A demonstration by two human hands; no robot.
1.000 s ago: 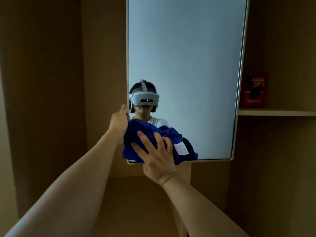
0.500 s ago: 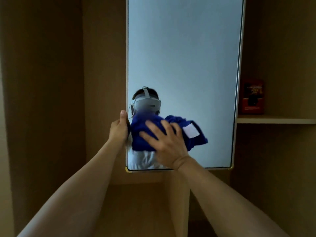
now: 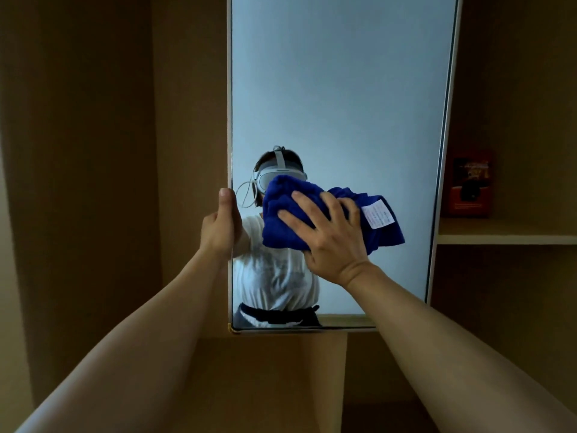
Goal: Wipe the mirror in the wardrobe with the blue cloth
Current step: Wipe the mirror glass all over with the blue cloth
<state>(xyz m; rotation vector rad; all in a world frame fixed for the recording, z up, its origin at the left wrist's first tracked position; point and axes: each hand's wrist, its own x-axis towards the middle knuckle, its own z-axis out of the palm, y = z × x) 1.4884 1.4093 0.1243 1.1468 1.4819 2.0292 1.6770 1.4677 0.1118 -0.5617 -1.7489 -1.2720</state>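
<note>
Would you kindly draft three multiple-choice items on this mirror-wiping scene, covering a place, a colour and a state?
1. Where is the left hand?
A. on the mirror's left edge
B. on the shelf
C. on the cloth

2. What colour is the cloth?
A. red
B. blue
C. white

3. How are the right hand fingers?
A. clenched in a fist
B. spread, pressing the cloth on the mirror
C. hanging free

Key: 1 A, thumb lies along the frame; 2 B, deep blue fabric; 3 B, fingers splay over the cloth.
</note>
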